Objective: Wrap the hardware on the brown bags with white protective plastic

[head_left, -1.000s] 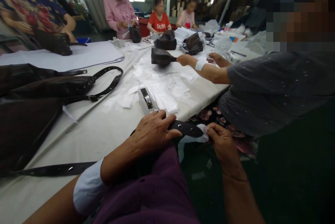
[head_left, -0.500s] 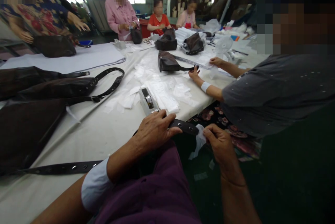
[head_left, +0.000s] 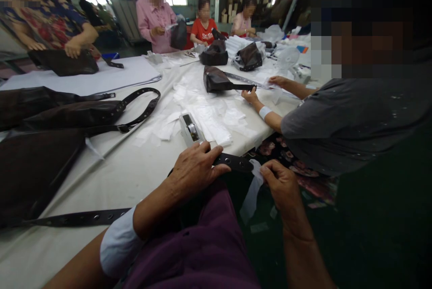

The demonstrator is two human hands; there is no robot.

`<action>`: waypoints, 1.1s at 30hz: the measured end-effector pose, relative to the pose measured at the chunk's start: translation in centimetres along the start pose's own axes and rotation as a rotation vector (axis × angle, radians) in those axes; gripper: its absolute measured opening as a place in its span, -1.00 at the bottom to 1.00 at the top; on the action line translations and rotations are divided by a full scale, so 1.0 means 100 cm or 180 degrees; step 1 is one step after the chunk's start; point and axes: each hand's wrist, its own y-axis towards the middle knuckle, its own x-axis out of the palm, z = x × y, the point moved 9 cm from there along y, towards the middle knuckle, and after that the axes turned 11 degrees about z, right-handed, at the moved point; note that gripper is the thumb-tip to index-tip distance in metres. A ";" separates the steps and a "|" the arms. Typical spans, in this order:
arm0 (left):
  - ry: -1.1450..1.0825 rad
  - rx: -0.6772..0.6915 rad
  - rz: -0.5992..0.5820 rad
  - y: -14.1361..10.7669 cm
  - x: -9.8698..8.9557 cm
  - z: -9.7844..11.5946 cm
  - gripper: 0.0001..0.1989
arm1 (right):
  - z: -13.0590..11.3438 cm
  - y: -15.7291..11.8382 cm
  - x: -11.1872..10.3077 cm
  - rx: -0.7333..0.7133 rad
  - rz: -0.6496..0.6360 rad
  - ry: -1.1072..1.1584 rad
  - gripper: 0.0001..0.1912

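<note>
My left hand presses on a black leather strap with metal eyelets, which lies across my lap. The strap's tip points toward my right hand. That hand pinches a crumpled white strip of paper or film, whose lower part hangs down over my dark lap. A long stretch of the same strap runs off along the white table to the left. Close above my left hand stands a grey tape dispenser.
Loose white paper pieces cover the table's middle. Dark leather bags lie at left, and more stand further along. A co-worker's grey-sleeved arm reaches in from the right. Several people work at the far end.
The white strip has moved from around the strap's tip to hang lower from my right hand. The co-worker at right has let go of the bag and drawn that hand back.
</note>
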 end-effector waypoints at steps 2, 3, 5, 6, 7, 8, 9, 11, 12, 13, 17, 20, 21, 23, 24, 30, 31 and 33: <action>0.0020 -0.0002 -0.0013 0.000 0.001 0.000 -0.46 | 0.001 -0.001 -0.001 0.0040 0.0011 0.0040 -0.75; 0.0022 -0.0010 -0.0017 0.000 0.001 0.000 -0.46 | 0.001 -0.001 -0.001 0.0043 0.0007 0.0052 -0.75; 0.0005 -0.0025 -0.0030 0.000 0.002 0.000 -0.46 | 0.000 -0.002 0.000 0.0015 -0.0020 0.0066 -0.75; -0.0015 -0.0027 -0.0042 0.000 0.002 0.001 -0.46 | -0.001 -0.002 0.001 -0.0007 -0.0033 0.0072 -0.74; -0.0042 -0.0025 -0.0055 0.000 0.003 0.002 -0.47 | -0.003 -0.001 0.002 -0.0027 -0.0037 0.0079 -0.74; -0.0070 -0.0022 -0.0069 0.000 0.003 0.003 -0.47 | -0.004 -0.001 0.003 -0.0043 -0.0037 0.0087 -0.74; -0.0093 -0.0017 -0.0083 0.000 0.004 0.004 -0.48 | -0.005 -0.001 0.004 -0.0052 -0.0043 0.0091 -0.74; -0.0117 0.0001 -0.0121 0.000 0.005 0.006 -0.50 | -0.008 -0.001 0.005 -0.0065 -0.0061 0.0079 -0.74; -0.0116 0.0015 -0.0143 0.000 0.005 0.007 -0.50 | -0.009 -0.001 0.005 -0.0075 -0.0059 0.0072 -0.74; -0.0108 0.0030 -0.0162 -0.001 0.006 0.007 -0.50 | -0.010 -0.001 0.005 -0.0081 -0.0049 0.0068 -0.74; -0.0052 0.0081 -0.0225 -0.001 0.007 0.008 -0.50 | -0.011 0.000 0.004 -0.0090 -0.0007 0.0130 -0.75; -0.0051 0.0122 -0.0247 -0.002 0.008 0.010 -0.51 | -0.010 0.000 0.005 -0.0088 0.0050 0.0177 -0.76; -0.0070 0.0156 -0.0267 -0.003 0.008 0.011 -0.51 | -0.009 0.000 0.005 -0.0066 0.0104 0.0209 -0.77; -0.0124 0.0223 -0.0326 -0.004 0.011 0.016 -0.53 | -0.008 -0.002 0.009 0.0021 0.0149 0.0316 -0.77; -0.0143 0.0226 -0.0348 -0.005 0.013 0.017 -0.53 | -0.007 -0.003 0.014 0.0110 0.0126 0.0424 -0.77; -0.0077 -0.0008 -0.0319 -0.004 0.021 0.011 -0.51 | 0.003 -0.018 0.033 0.1030 0.0404 0.2119 -0.80; -0.0061 -0.0047 -0.0325 -0.004 0.023 0.009 -0.51 | 0.000 -0.019 0.034 0.1001 0.0441 0.2301 -0.72; -0.0051 -0.0130 -0.0355 -0.003 0.025 0.005 -0.52 | -0.007 -0.019 0.032 0.0778 0.0530 0.2296 -0.56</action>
